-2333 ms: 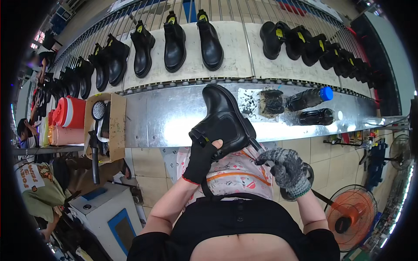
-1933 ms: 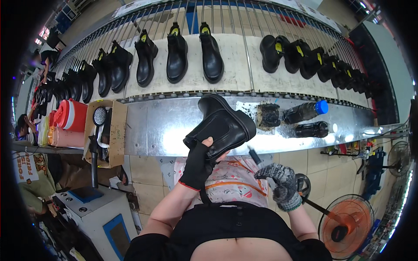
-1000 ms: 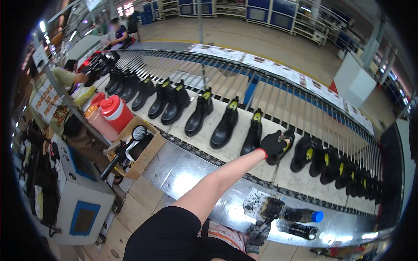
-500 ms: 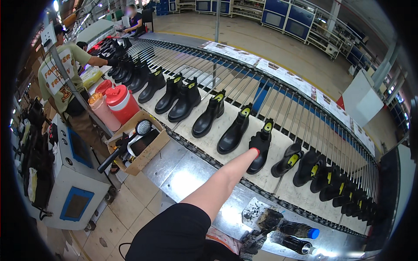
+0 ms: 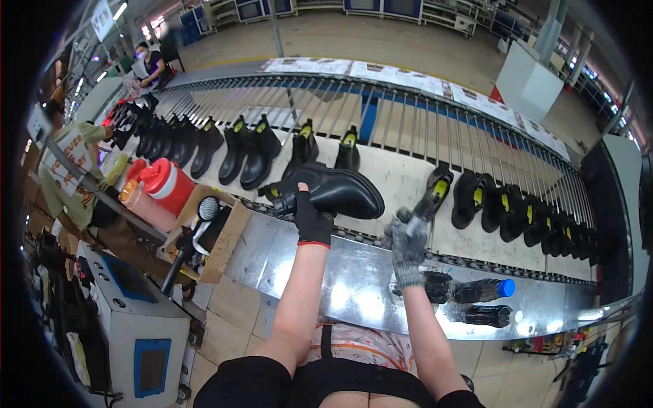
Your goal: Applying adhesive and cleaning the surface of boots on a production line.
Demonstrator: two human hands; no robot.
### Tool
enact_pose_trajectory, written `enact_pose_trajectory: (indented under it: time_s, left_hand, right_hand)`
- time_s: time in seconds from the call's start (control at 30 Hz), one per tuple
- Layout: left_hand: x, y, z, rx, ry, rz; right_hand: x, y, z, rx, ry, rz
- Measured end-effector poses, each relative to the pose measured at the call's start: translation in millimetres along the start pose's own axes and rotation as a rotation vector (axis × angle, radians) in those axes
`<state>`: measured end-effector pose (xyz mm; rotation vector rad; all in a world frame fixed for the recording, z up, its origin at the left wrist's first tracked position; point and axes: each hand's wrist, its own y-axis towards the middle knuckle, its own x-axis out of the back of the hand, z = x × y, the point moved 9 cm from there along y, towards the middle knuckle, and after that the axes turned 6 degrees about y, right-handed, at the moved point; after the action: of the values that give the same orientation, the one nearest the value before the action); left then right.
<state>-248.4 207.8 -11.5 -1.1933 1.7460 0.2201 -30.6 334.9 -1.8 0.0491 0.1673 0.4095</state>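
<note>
Head view: L hand [image 5: 313, 216] is wrapped round the ankle end of 1 black boot [image 5: 345, 190], sideways, toe to R, over the conveyor's [image 5: 401, 166] near edge; R hand [image 5: 408, 245] is blurred, can't tell how open or if holding anything. Poss. risk: 1-handed hold at shaft end, so toe could dip or swing & knock the 2 part-hidden boots [image 5: 347, 156] behind. Qty: 2 bottles [image 5: 476, 291], 1 red jug [image 5: 170, 185], 1 cardboard box [image 5: 228, 240]; other boots overlap, no sure total.
</note>
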Motion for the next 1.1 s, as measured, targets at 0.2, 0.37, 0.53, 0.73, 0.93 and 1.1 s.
enact_pose_trajectory:
  time_s: [0.2, 0.37, 0.53, 0.73, 0.93, 1.1]
  left_hand:
    - [41.7, -12.7, -46.1, -0.053, -0.227, -0.109]
    - [59.6, -19.7, -56.7, -0.106, -0.331, -0.085]
    - [53.9, -47.7, -65.3, -0.194, -0.289, -0.188]
    - [74.4, -55.7, -67.7, -0.183, -0.108, -0.134]
    - [114.0, -89.4, -41.7, -0.195, 0.402, -0.106]
    - [137.6, -105.9, 3.2, -0.303, 0.882, -0.162]
  right_hand:
    - [-87.2, -18.7, 36.6, -0.085, 0.189, 0.241]
    - [-93.5, -29.3, 32.5, 0.02, -0.138, 0.232]
    - [-89.7, -29.3, 43.1, 0.236, -0.325, 0.232]
    - [-71.0, -71.5, 49.9, 0.008, -0.083, 0.285]
    - [51.6, -144.4, 22.7, -0.143, 0.287, -0.006]
    - [143.6, -222.5, -37.0, -0.427, 0.294, -0.231]
